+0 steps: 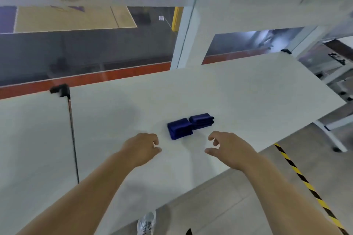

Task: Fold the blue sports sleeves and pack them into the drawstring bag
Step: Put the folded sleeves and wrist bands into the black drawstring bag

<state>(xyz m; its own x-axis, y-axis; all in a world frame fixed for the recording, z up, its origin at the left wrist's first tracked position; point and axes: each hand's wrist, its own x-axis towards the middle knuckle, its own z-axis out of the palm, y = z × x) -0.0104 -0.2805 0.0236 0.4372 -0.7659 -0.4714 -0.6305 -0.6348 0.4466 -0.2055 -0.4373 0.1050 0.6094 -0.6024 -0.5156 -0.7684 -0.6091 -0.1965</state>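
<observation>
Two folded blue sports sleeves lie side by side on the white table (248,91). The nearer folded sleeve (179,128) touches the farther folded sleeve (202,120) at its right. My left hand (142,149) hovers just left of and below the nearer bundle, fingers loosely curled, holding nothing. My right hand (227,148) hovers to the right of and below the bundles, fingers also loosely curled and empty. Neither hand touches the sleeves. No drawstring bag is in view.
A thin dark gap (73,135) with a black clamp (60,89) at its far end splits the table on the left. The table's front edge runs diagonally near my right arm. Yellow-black floor tape (298,173) and a shoe (147,223) lie below.
</observation>
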